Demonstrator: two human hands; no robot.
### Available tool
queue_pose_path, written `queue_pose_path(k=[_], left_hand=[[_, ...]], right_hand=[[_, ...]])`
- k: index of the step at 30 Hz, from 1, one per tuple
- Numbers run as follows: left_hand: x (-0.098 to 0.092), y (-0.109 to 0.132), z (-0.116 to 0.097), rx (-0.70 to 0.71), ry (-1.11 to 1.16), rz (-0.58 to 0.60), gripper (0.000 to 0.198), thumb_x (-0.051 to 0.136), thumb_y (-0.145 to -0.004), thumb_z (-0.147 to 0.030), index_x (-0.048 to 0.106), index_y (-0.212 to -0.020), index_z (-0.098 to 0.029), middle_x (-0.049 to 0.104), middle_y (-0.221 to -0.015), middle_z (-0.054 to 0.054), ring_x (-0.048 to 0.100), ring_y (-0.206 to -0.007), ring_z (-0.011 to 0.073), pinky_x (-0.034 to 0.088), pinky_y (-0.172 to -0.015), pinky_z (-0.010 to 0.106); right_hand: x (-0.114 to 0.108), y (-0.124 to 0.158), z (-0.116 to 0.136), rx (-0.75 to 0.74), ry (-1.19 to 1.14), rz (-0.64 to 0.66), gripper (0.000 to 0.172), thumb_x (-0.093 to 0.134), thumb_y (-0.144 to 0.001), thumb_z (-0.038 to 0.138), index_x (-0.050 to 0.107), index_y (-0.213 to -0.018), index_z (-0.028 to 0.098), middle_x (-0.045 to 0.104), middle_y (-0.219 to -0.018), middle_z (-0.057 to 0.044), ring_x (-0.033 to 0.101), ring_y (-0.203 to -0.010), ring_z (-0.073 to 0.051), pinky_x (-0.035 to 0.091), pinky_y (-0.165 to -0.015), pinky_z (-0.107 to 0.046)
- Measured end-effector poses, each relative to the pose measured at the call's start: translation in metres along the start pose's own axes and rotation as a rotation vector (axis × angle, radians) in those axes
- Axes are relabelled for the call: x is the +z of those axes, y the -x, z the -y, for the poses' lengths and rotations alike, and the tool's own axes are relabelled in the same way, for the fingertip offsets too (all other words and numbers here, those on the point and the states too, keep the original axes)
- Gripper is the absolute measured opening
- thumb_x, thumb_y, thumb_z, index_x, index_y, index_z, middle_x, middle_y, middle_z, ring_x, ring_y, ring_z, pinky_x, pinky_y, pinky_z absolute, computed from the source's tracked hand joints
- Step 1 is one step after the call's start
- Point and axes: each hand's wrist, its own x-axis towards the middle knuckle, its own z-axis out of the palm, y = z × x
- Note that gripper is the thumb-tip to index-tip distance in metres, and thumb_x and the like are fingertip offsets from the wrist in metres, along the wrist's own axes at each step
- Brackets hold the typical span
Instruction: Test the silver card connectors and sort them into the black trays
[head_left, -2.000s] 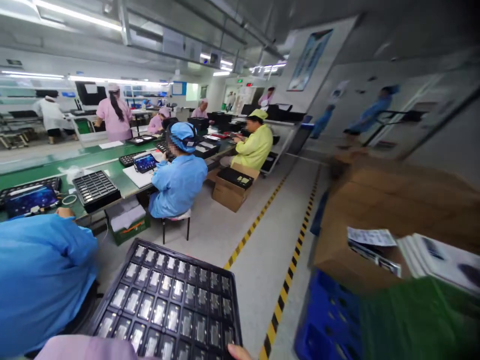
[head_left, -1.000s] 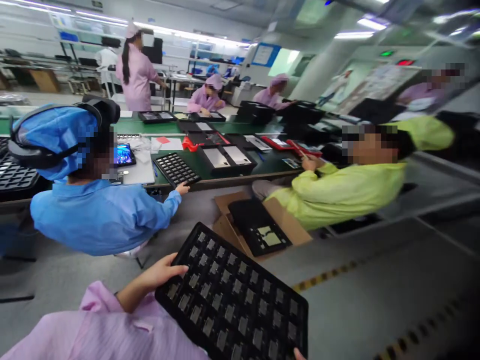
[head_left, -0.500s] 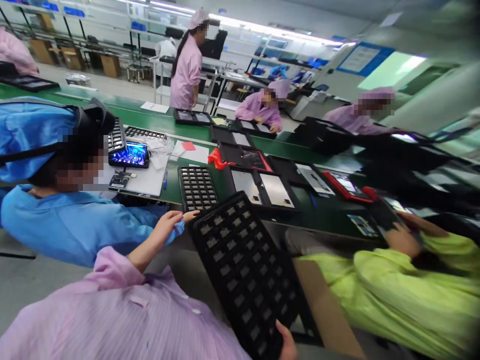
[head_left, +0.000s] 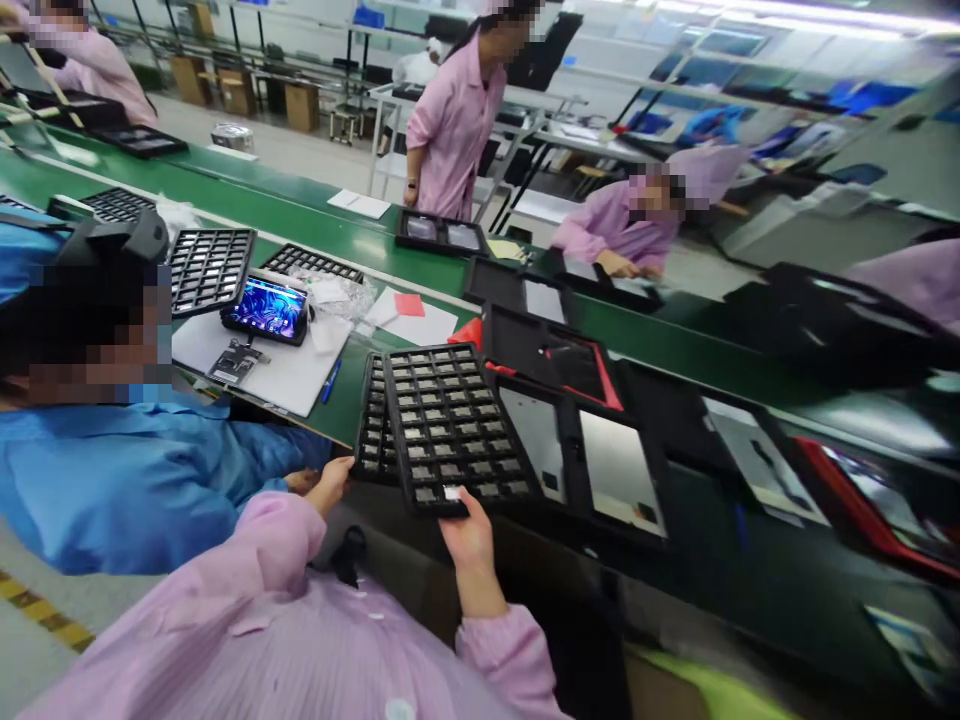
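My right hand (head_left: 471, 548) grips the near edge of a black compartment tray (head_left: 454, 425), its thumb on top beside a small white piece. Rows of small metallic parts fill the tray's pockets. That tray overlaps a second black compartment tray (head_left: 372, 425), which lies at the bench edge and is partly hidden. My left hand (head_left: 332, 486) has its fingers closed at the near left corner of the second tray. To the right of the trays, an open black case holds two silver panels (head_left: 619, 465).
A co-worker in blue (head_left: 142, 470) sits close on my left. Before them are a lit tablet (head_left: 266, 308), a white board (head_left: 300, 375) and another compartment tray (head_left: 212, 270). A red-edged case (head_left: 862, 500) lies to the right. Co-workers in pink work across the green bench (head_left: 285, 215).
The held tray has moved from in front of my body up over the bench, onto the other tray. My left hand has gone from its corner to the lower tray. The view has shifted right.
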Motion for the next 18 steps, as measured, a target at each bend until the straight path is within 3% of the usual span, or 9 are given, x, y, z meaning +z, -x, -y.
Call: queue_pose_path(k=[3,7,12,18], left_hand=[[0.001,-0.024,0.014,-0.089,0.062,-0.078,0.032,0.061,-0.095,-0.033,0.058,-0.122,-0.014,0.062,-0.118,0.010,0.064,-0.098,0.0216,0.057,-0.082,0.040],[-0.003,-0.048,0.031,-0.140,0.161,-0.121,0.030,0.060,-0.095,-0.032,0.059,-0.120,-0.014,0.062,-0.116,0.009,0.064,-0.095,0.0201,0.058,-0.079,0.038],[-0.009,-0.061,0.038,-0.193,0.246,-0.092,0.030,0.061,-0.095,-0.032,0.059,-0.120,-0.014,0.062,-0.114,0.009,0.064,-0.093,0.0194,0.058,-0.077,0.037],[-0.021,-0.057,0.032,-0.259,0.319,0.060,0.027,0.061,-0.095,-0.030,0.060,-0.117,-0.013,0.063,-0.110,0.008,0.065,-0.089,0.0180,0.058,-0.075,0.034]], right_hand=[[0.022,-0.049,-0.010,0.075,-0.017,0.051,0.015,0.061,-0.095,0.025,0.066,-0.100,0.012,0.071,-0.097,-0.006,0.070,-0.089,-0.018,0.059,-0.080,-0.038],[0.027,-0.084,-0.029,0.160,-0.054,0.068,0.021,0.060,-0.097,0.030,0.065,-0.106,0.012,0.069,-0.102,-0.006,0.069,-0.089,-0.017,0.059,-0.081,-0.037],[0.019,-0.099,-0.037,0.207,-0.095,0.091,0.021,0.060,-0.097,0.031,0.066,-0.106,0.013,0.070,-0.101,-0.006,0.069,-0.092,-0.018,0.057,-0.084,-0.039],[0.005,-0.095,-0.024,0.212,-0.076,0.085,0.016,0.062,-0.096,0.028,0.065,-0.094,0.012,0.068,-0.091,-0.003,0.068,-0.083,-0.016,0.058,-0.079,-0.036]])
